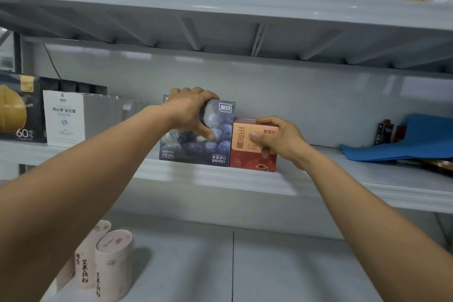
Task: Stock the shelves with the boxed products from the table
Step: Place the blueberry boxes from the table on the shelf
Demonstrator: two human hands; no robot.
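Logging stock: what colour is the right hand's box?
Box orange above, red below; head view.

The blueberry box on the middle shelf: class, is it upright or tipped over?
Upright. The blueberry box stands on its base on the shelf, its print right way up, the left hand gripping its top corner.

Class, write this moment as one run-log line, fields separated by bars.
left hand: grips blueberry box | right hand: grips red box | boxes: upright, side by side, front of middle shelf
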